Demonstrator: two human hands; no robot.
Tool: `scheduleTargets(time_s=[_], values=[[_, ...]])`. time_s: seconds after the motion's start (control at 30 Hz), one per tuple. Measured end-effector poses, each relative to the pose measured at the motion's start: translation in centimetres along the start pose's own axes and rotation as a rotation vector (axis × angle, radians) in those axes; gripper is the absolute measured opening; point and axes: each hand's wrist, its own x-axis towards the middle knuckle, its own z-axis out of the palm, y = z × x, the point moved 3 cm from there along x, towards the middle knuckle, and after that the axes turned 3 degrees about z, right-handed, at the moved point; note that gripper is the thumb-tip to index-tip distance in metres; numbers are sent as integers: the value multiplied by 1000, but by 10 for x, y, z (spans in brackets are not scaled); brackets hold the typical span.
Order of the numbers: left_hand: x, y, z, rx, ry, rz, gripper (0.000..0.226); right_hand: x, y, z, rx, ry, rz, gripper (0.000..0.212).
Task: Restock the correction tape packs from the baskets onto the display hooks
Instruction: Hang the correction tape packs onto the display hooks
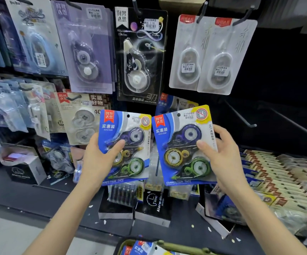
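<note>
My left hand (98, 159) grips a blue three-piece correction tape pack (130, 133) by its lower left side, thumb across the front. My right hand (222, 155) grips a second, identical blue pack (178, 137) by its right edge. Both packs are upright in front of the display wall, side by side and just apart. Behind the right pack, more of the same blue packs (169, 103) hang on a hook. An olive basket (165, 244) at the bottom edge holds further blue packs (139, 248).
Other correction tape cards hang above: purple (86, 52), black (141, 56) and white (211, 56). Bare hooks (244, 118) jut out at right. Black alarm clock boxes (154, 205) and rows of small boxed goods (281, 177) sit on the shelf below.
</note>
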Motion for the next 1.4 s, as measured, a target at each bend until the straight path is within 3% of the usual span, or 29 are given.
scheduleTargets(time_s=[0.23,0.4,0.57,0.67,0.83,0.9,1.03,1.17,1.23,1.4], values=[[-2,4,3,18,28,39,28,5,-7,5,8,49,17,31],[5,-1,5,20,36,42,29,52,34,16,-1,107,94,34],[10,-9,11,49,30,42,29,109,70,42,-133,194,126,60],[11,-11,15,70,31,39,28,126,80,49,-190,215,182,64],[11,-13,18,40,0,8,22,97,80,42,-551,213,222,65],[8,-14,21,-10,-36,-13,22,69,70,43,-345,96,238,56],[-5,-19,38,-173,-164,-99,42,11,47,64,107,-316,325,38],[-16,-21,54,-237,-265,-128,38,-6,41,60,217,-260,179,32],[-13,-23,54,-150,-313,-99,40,-5,34,47,162,-204,63,32],[13,-59,51,602,-343,193,77,3,19,15,87,-90,-89,36]])
